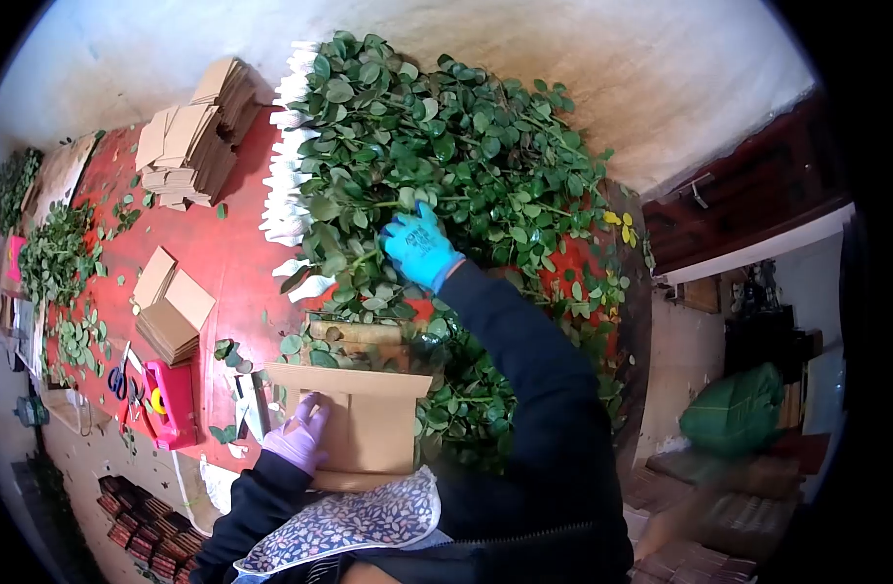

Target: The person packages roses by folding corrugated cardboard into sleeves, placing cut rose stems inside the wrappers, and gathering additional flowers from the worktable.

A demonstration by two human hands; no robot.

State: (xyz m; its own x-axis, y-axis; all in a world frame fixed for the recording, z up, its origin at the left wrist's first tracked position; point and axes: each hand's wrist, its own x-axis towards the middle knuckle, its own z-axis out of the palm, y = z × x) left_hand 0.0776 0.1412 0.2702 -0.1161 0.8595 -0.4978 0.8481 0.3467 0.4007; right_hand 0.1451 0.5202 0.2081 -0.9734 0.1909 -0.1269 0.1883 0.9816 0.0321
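Note:
My left hand (295, 437), in a lilac glove, lies on the left side of a creased cardboard piece (373, 438) in front of me. Its fingers are stretched out over the cardboard. My right hand (422, 249), in a blue glove, reaches into a large pile of leafy green stems (446, 127). The fingers curl around a leafy stem, partly hidden by leaves. White wrapped heads (289, 180) line the pile's left edge. Beyond the cardboard lies a pale brown roll (357, 333). More leafy stems (471, 399) lie to its right.
The red table (237, 219) carries stacked cardboard (198, 136) and folded cardboard (171, 311). At left are a pink holder (177, 404), scissors (120, 380), and loose leaves (62, 253). A wall rises behind the pile. A green sack (734, 409) stands on the right.

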